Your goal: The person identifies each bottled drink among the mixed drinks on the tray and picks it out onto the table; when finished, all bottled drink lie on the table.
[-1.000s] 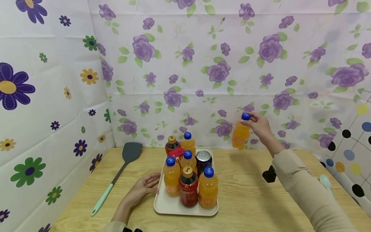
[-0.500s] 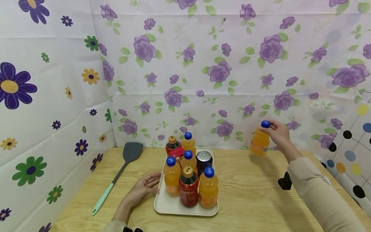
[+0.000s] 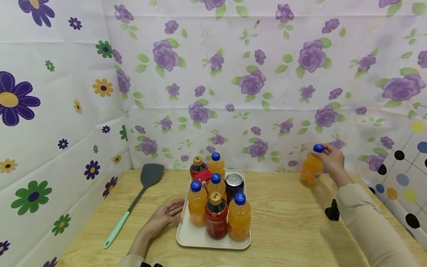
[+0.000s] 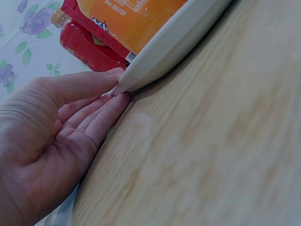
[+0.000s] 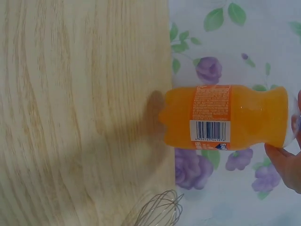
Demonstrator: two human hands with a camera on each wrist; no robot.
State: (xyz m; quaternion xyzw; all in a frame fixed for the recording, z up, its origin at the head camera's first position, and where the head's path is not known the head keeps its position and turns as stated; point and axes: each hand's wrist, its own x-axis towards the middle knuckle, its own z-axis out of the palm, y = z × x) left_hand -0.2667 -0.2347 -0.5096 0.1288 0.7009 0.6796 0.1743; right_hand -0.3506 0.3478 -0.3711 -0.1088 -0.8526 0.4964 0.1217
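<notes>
My right hand (image 3: 334, 164) holds a bottle of orange soda (image 3: 311, 168) by its neck, just under the blue cap, at the table's back right. The bottle stands nearly upright with its base close to the tabletop; whether it touches, I cannot tell. Its barcode faces the right wrist camera (image 5: 210, 131). Down at the left, my left hand (image 3: 162, 218) pinches the rim of a cream tray (image 3: 197, 237), thumb above and fingers below. On this tray stand several orange soda bottles (image 3: 239, 218), two red-labelled bottles (image 3: 217, 220), a dark can (image 3: 234, 187) and a red packet (image 3: 202, 175).
A spatula (image 3: 133, 204) with a mint handle lies left of the tray. A wire whisk (image 5: 160, 209) shows near the held bottle in the right wrist view. Flowered sheets (image 3: 233, 74) hang behind the wooden table (image 3: 277, 222) and at its sides.
My right hand has carried the orange soda bottle to the right and down toward the tabletop. The left hand and the tray stay where they were.
</notes>
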